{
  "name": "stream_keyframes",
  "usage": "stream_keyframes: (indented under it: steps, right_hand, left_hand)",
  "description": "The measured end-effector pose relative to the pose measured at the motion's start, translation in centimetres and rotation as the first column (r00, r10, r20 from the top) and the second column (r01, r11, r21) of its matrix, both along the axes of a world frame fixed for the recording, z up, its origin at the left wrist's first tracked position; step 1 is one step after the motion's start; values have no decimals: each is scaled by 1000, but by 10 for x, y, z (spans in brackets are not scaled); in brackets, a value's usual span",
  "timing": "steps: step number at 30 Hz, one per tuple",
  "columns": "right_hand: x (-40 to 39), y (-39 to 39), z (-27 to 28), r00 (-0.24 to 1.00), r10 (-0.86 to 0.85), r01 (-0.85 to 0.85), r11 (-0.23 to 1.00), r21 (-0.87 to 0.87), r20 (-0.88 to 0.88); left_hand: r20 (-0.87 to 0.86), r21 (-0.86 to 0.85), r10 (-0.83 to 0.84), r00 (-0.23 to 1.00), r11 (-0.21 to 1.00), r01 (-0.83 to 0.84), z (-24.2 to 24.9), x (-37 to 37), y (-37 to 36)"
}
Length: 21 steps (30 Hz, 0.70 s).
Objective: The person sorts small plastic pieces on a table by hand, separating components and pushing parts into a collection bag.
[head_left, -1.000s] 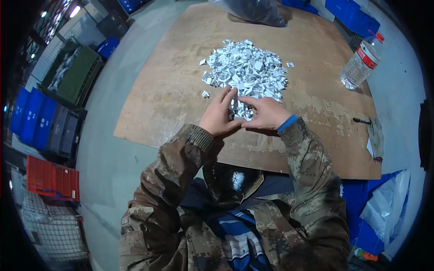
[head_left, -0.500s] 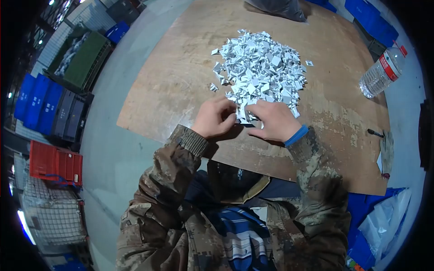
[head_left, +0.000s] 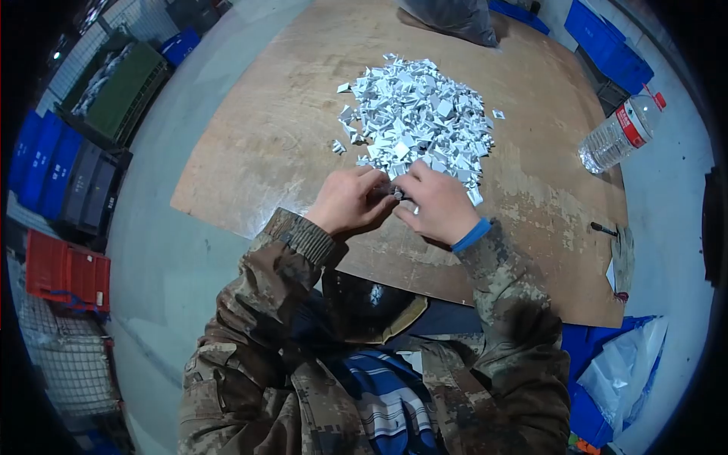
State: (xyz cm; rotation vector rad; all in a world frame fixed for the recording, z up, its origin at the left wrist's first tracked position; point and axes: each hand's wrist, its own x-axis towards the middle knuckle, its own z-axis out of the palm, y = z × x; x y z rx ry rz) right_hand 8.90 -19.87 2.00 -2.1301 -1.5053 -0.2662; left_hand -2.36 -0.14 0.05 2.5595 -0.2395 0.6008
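A heap of several small white folded pieces (head_left: 417, 117) lies on a worn plywood board (head_left: 265, 152). My left hand (head_left: 349, 201) and my right hand (head_left: 436, 205) meet at the heap's near edge. Their fingertips pinch one small piece (head_left: 396, 193) between them, mostly hidden by the fingers. Both sleeves are camouflage; a blue cuff shows at my right wrist.
A clear plastic bottle with a red cap (head_left: 618, 129) lies at the board's right. A black pen (head_left: 604, 227) and a glove (head_left: 623, 258) sit near the right edge. A grey bag (head_left: 447, 15) is at the far end. Blue crates (head_left: 607, 42) and a red crate (head_left: 64, 273) stand around.
My hands have drawn closer together at the heap's near edge, fingers now curled around one small piece. The view has shifted slightly.
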Motion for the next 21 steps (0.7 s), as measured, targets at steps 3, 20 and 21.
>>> stream_keyframes:
  steps: [3, 20, 21]
  right_hand:
    - [-8, 6, -5, 995, -22, 35, 990, -138, 94]
    - [12, 1, -11, 975, 38, -27, 998, 55, -218]
    - [11, 1, -10, 960, 39, -21, 998, 67, -276]
  left_hand:
    - [35, 10, -43, 998, 999, 42, -4, 2, 5]
    - [35, 10, -7, 999, 1000, 7, 1, -6, 1]
    - [27, 28, -3, 1000, 1000, 2, 3, -6, 0]
